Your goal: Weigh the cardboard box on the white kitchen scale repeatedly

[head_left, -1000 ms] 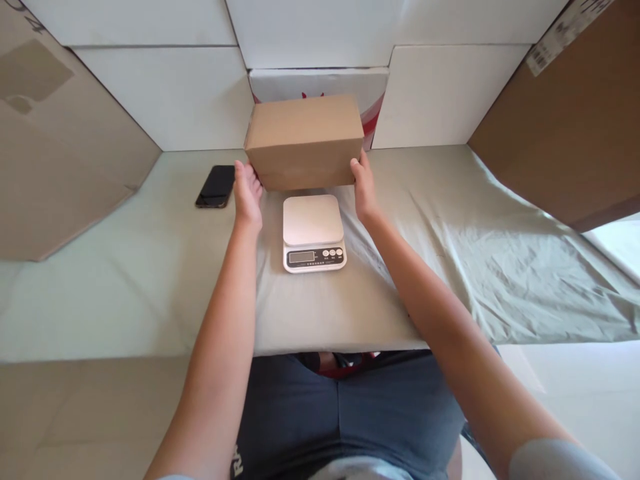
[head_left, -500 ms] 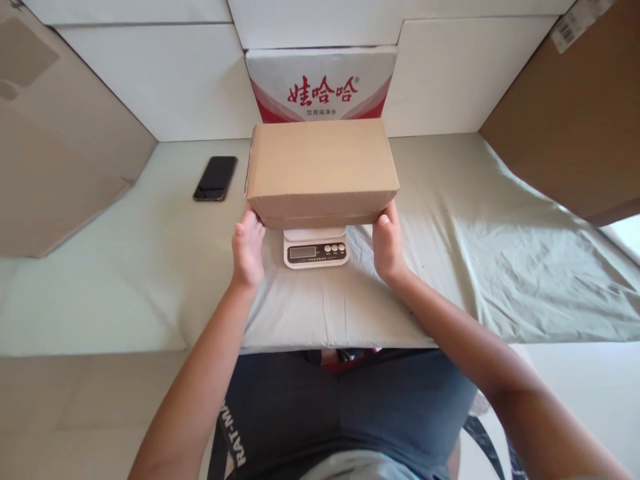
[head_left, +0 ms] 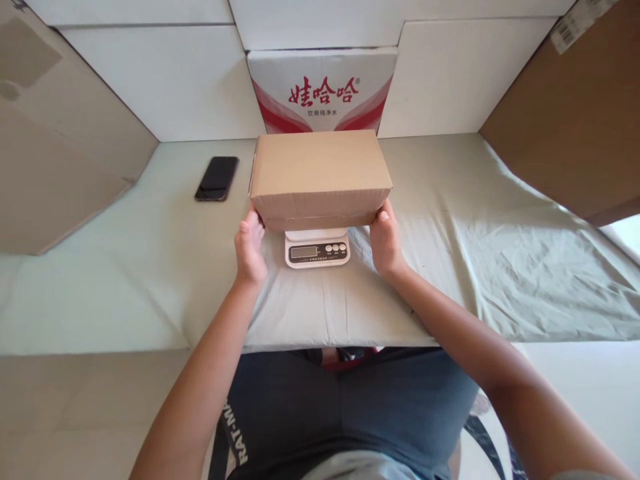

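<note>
Mid-frame, left hand (head_left: 250,248) and right hand (head_left: 386,240), fingers clamped on a cardboard box (head_left: 321,163), have brought it squarely over a scale (head_left: 319,260).

Pale green cloth (head_left: 125,293) covers the table (head_left: 90,343), wrinkled most heavily toward the right. A white scale (head_left: 318,260) sits near the middle, and a dark phone (head_left: 217,179) lies flat farther back, to its left. A large brown carton (head_left: 65,160) stands at the left.
</note>
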Demonstrator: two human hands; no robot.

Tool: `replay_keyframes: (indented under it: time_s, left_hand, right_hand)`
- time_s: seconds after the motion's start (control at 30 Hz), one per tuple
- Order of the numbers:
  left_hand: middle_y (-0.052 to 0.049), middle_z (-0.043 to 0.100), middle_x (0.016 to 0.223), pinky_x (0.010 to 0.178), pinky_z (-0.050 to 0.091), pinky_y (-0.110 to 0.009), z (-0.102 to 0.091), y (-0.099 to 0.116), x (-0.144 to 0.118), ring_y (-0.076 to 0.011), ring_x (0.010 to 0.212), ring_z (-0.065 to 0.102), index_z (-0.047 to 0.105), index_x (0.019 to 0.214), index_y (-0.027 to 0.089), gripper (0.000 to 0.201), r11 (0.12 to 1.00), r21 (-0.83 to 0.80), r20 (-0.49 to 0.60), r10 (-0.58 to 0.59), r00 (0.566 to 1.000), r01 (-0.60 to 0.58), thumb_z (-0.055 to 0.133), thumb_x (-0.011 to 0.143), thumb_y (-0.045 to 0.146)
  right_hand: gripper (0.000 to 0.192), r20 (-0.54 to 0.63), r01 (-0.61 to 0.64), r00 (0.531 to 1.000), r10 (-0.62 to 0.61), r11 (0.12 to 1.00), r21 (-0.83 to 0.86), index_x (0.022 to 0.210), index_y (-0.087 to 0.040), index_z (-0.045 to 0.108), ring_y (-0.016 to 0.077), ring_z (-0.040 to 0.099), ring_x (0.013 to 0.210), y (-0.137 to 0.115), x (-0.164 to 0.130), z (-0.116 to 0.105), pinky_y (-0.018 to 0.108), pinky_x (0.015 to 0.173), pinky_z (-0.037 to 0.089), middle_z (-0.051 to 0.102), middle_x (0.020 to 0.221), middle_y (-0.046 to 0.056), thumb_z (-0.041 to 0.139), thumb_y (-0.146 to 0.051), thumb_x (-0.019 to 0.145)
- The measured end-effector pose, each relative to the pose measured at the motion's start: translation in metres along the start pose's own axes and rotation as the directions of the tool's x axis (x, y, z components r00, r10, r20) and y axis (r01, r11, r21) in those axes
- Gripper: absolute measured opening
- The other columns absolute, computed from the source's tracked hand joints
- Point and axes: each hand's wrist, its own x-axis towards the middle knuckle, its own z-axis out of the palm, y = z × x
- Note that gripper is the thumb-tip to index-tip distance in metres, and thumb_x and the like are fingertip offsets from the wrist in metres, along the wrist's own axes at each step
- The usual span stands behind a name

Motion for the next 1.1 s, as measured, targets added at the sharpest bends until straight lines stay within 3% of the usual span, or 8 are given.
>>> replay_keyframes:
  time_s: [0.17, 0.4, 0.63, 0.8, 1.1]
  left_hand:
    - [-0.008, 0.052, 0.170, 0.135, 0.032, -0.049, -0.001, 0.000, 0.000, -0.0344, 0.165, 0.038, 0.058, 0.157, 0.029, 0.091, 1.000, 0.007, -0.005, 0.012, 1.000, -0.012, 0.030, 0.095, 0.089]
    - [0.004, 0.041, 0.177, 0.139, 0.023, -0.042, -0.010, -0.009, 0.014, -0.0268, 0.171, 0.023, 0.049, 0.163, 0.037, 0.089, 0.998, 0.015, -0.063, 0.064, 0.996, -0.063, 0.020, 0.097, 0.088]
    - [-0.004, 0.045, 0.175, 0.136, 0.032, -0.039, -0.002, -0.019, 0.023, -0.0276, 0.165, 0.038, 0.051, 0.162, 0.028, 0.092, 0.999, -0.025, -0.103, 0.044, 0.994, -0.047, 0.027, 0.097, 0.087]
    - [-0.008, 0.053, 0.169, 0.136, 0.033, -0.040, 0.001, -0.023, 0.024, -0.0305, 0.166, 0.037, 0.058, 0.157, 0.026, 0.098, 0.998, -0.037, -0.096, 0.046, 0.994, -0.050, 0.031, 0.092, 0.094]
    - [-0.009, 0.061, 0.162, 0.134, 0.035, -0.041, -0.002, -0.033, 0.028, -0.0319, 0.162, 0.044, 0.070, 0.145, 0.025, 0.090, 0.986, -0.125, -0.118, 0.097, 0.988, -0.112, 0.045, 0.090, 0.092]
  right_hand:
    - [0.054, -0.004, -0.007, 1.000, 0.007, 1.000, -0.029, 0.141, -0.042, 0.062, 0.0298, 0.044, 0.162, -0.001, 0.001, -0.001, 0.054, 0.139, 0.036, 0.061, 0.161, -0.004, 0.050, -0.070, 0.096]
    - [0.076, -0.156, -0.078, 0.985, 0.079, 0.997, 0.014, 0.153, -0.041, 0.052, 0.0268, 0.025, 0.173, 0.013, 0.014, -0.022, 0.054, 0.145, 0.021, 0.040, 0.177, -0.007, 0.053, -0.079, 0.087]
    - [0.077, -0.168, -0.106, 0.980, 0.109, 0.994, 0.031, 0.149, -0.038, 0.056, 0.0256, 0.028, 0.172, 0.026, 0.022, -0.031, 0.052, 0.145, 0.020, 0.042, 0.177, -0.005, 0.055, -0.079, 0.084]
    - [0.076, -0.171, -0.121, 0.977, 0.125, 0.992, 0.035, 0.149, -0.038, 0.056, 0.0273, 0.031, 0.171, 0.030, 0.022, -0.031, 0.055, 0.145, 0.021, 0.042, 0.177, -0.004, 0.053, -0.079, 0.086]
    - [0.068, -0.167, -0.135, 0.975, 0.146, 0.988, 0.075, 0.143, -0.035, 0.062, 0.0272, 0.036, 0.168, 0.030, 0.021, -0.028, 0.052, 0.143, 0.025, 0.051, 0.172, -0.002, 0.056, -0.074, 0.088]
